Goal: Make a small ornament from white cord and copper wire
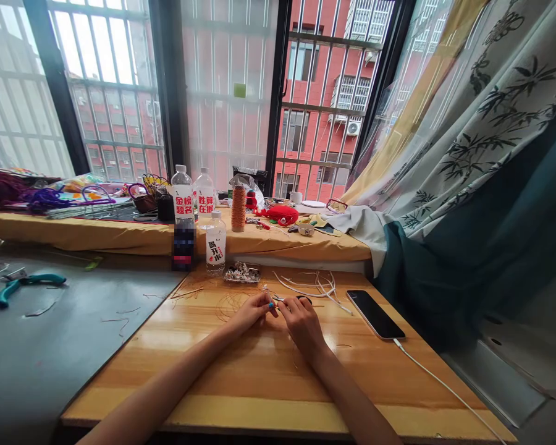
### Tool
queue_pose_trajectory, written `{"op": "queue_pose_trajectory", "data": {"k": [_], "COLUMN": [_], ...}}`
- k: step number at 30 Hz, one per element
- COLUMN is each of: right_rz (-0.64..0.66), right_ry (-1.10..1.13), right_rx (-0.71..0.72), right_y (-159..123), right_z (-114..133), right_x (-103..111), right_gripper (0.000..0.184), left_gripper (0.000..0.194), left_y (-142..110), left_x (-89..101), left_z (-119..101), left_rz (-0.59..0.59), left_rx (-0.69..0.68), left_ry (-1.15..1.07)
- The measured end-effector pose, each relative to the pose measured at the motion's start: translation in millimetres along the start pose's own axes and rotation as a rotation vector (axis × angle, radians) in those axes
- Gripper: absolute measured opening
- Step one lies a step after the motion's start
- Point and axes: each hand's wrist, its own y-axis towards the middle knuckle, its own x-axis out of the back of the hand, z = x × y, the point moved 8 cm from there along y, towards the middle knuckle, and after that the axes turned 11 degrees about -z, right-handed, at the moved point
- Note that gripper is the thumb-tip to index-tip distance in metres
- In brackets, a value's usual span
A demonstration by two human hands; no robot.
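Note:
My left hand (257, 309) is closed in a pinch over the wooden table. Between its fingers sits a small bright blue piece (271, 305), too small to name, with a whitish tip (265, 289) poking up above. Close beside it, my right hand (301, 321) is also pinched, its fingertips almost meeting the blue piece; what they hold is hidden. Something with a black loop (304, 299), perhaps a scissor handle, shows just behind the right hand. Loose coils of thin copper-coloured wire (227, 305) lie left of my left hand.
A clear tray (242, 274) of small parts lies beyond my hands, near a water bottle (215, 244). White cords (327, 287) and a charging phone (375, 315) are on the right. Teal-handled pliers (30, 281) rest on the grey surface. A copper-coloured spool (238, 209) stands on the ledge.

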Motion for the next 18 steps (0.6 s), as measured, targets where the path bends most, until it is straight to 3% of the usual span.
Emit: {"op": "queue_pose_trajectory", "data": {"k": [9,18], "right_rz": [0.003,0.034], "right_ry": [0.072,0.04], "right_rx": [-0.048,-0.056], "right_y": [-4,-8], "right_z": [-4,-4], "right_x": [-7,-13], "right_gripper": [0.02,0.021], "left_gripper": [0.037,0.035], "left_y": [-3,-6], "left_x": [1.4,1.2], "left_z": [1,-7], "left_rz": [-0.005,-0.019], "left_rx": [0.065,0.041], "left_ry": [-0.052,-0.003]}}
